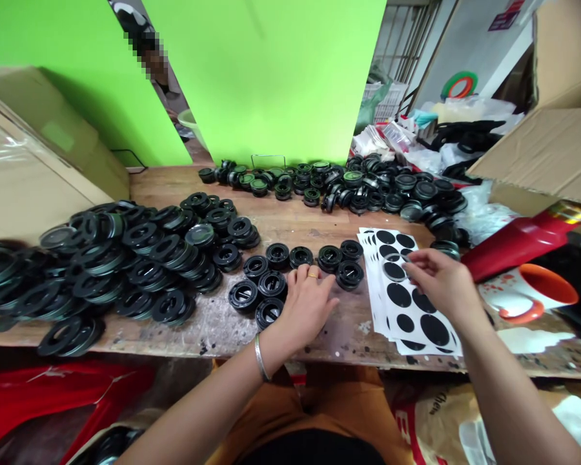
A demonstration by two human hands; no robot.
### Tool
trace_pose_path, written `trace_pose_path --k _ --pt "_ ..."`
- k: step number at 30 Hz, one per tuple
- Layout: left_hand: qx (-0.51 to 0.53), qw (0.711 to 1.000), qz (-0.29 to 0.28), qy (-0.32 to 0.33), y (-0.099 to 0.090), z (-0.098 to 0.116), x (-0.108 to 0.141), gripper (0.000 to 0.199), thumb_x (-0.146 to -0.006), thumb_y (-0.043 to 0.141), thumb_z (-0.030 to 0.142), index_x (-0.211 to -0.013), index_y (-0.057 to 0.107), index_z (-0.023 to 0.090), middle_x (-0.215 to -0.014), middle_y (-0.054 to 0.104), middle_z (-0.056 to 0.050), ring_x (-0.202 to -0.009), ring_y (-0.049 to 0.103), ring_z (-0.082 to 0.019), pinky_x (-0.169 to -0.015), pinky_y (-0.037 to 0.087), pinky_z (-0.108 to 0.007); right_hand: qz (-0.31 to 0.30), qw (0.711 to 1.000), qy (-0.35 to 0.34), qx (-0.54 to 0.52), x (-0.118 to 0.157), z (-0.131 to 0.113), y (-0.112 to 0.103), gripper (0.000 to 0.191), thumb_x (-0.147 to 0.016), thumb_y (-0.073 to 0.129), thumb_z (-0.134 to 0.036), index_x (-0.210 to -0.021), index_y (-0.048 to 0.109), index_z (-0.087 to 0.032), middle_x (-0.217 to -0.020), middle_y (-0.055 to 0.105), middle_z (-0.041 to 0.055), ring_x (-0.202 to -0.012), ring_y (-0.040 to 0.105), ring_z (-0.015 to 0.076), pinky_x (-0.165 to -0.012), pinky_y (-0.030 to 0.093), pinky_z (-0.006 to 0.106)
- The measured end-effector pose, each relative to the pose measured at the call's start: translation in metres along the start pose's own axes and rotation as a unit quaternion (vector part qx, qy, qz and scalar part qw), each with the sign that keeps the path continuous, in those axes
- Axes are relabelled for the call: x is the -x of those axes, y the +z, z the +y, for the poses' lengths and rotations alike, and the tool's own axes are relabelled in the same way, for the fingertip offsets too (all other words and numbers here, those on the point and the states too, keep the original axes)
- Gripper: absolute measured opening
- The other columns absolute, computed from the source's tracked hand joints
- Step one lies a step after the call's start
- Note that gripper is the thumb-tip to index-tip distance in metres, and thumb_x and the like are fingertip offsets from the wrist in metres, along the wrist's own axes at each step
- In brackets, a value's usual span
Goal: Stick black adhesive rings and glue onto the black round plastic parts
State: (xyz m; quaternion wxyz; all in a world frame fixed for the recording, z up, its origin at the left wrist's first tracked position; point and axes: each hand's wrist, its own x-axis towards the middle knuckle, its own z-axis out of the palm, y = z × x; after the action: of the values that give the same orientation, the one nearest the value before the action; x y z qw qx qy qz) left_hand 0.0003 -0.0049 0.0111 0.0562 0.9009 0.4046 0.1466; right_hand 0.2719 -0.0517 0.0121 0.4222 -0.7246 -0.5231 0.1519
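My left hand [310, 300] reaches over the middle of the table, its fingertips at a black ring-shaped part [301, 256] in a small group. The fingers are slightly spread, and nothing shows between them. Thumb and forefinger of my right hand [438, 278] are pinched together on a small, thin round piece, above a stack of white sheets with black round stickers [398, 295]. More black round parts [272, 284] lie left of my left hand, and a few others [349, 274] lie between that hand and the sheets.
A large pile of black rings [150, 274] covers the left side. Round parts [358, 187] line the back. A red bottle [518, 242] and an orange-and-white mug [527, 294] stand at the right. Cardboard boxes [33, 148] flank the table; a green panel [275, 77] rises behind.
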Motion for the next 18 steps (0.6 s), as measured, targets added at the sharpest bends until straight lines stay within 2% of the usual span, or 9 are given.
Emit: trace_pose_path --k 1,3,5,8,11,14,18 --pt "-0.008 1.0 -0.002 -0.001 0.0 0.0 -0.001 0.044 -0.084 0.067 0.036 -0.125 0.056 0.025 -0.112 0.052 -0.01 -0.108 0.041 -0.029 -0.09 0.035 -0.044 -0.053 0.996 0.023 -0.069 -0.002 -0.008 0.011 0.036 -0.077 0.065 -0.052 -0.091 0.06 -0.019 -0.065 0.062 0.0019 -0.049 0.056 0.0151 -0.044 0.042 0.026" --pt "-0.023 1.0 -0.003 -0.005 0.002 0.001 -0.003 0.053 -0.083 0.067 0.038 -0.132 0.05 0.025 -0.114 0.051 -0.012 -0.108 0.041 -0.03 -0.09 0.034 -0.045 -0.118 0.979 0.059 -0.155 -0.007 -0.021 0.033 0.038 -0.073 0.069 -0.052 -0.089 0.061 -0.018 -0.061 0.061 0.0003 -0.046 0.054 0.0144 -0.041 0.042 0.025" --pt "-0.033 0.999 -0.003 -0.009 0.003 0.003 -0.004 0.057 -0.083 0.066 0.041 -0.135 0.048 0.026 -0.115 0.05 -0.012 -0.108 0.041 -0.03 -0.09 0.033 -0.046 -0.139 0.974 0.074 -0.163 -0.011 -0.027 0.051 0.036 -0.072 0.069 -0.051 -0.085 0.062 -0.018 -0.058 0.06 0.0 -0.046 0.055 0.0145 -0.042 0.045 0.026" --pt "-0.04 0.999 -0.004 -0.012 0.007 0.005 -0.004 0.057 -0.083 0.066 0.042 -0.135 0.048 0.029 -0.117 0.049 -0.012 -0.109 0.039 -0.031 -0.091 0.032 -0.047 -0.148 0.979 0.075 -0.117 -0.015 -0.029 0.068 0.03 -0.074 0.066 -0.047 -0.082 0.064 -0.018 -0.055 0.06 -0.0004 -0.043 0.055 0.0147 -0.043 0.045 0.027" --pt "-0.045 0.999 -0.009 -0.008 0.01 0.006 -0.005 0.055 -0.083 0.066 0.043 -0.134 0.049 0.032 -0.12 0.048 -0.011 -0.11 0.038 -0.031 -0.092 0.031 -0.047 -0.136 0.986 0.06 -0.075 -0.017 -0.026 0.073 0.022 -0.072 0.066 -0.04 -0.078 0.066 -0.019 -0.052 0.06 -0.0013 -0.042 0.053 0.0149 -0.045 0.043 0.027" --pt "-0.05 0.999 -0.009 -0.003 0.012 0.006 -0.006 0.053 -0.084 0.065 0.044 -0.133 0.051 0.032 -0.121 0.047 -0.012 -0.111 0.038 -0.031 -0.093 0.03 -0.048 -0.128 0.99 0.046 -0.046 -0.018 -0.022 0.072 0.018 -0.073 0.063 -0.035 -0.078 0.071 -0.02 -0.054 0.061 -0.0011 -0.048 0.056 0.0161 -0.053 0.044 0.028" --pt "-0.048 0.999 -0.006 0.001 0.01 0.006 -0.006 0.051 -0.083 0.066 0.044 -0.131 0.053 0.031 -0.123 0.046 -0.012 -0.112 0.038 -0.032 -0.093 0.03 -0.048 -0.16 0.983 0.07 -0.049 -0.019 -0.011 0.069 0.024 -0.078 0.058 -0.037 -0.078 0.072 -0.018 -0.052 0.061 0.0002 -0.044 0.055 0.0154 -0.05 0.043 0.027"
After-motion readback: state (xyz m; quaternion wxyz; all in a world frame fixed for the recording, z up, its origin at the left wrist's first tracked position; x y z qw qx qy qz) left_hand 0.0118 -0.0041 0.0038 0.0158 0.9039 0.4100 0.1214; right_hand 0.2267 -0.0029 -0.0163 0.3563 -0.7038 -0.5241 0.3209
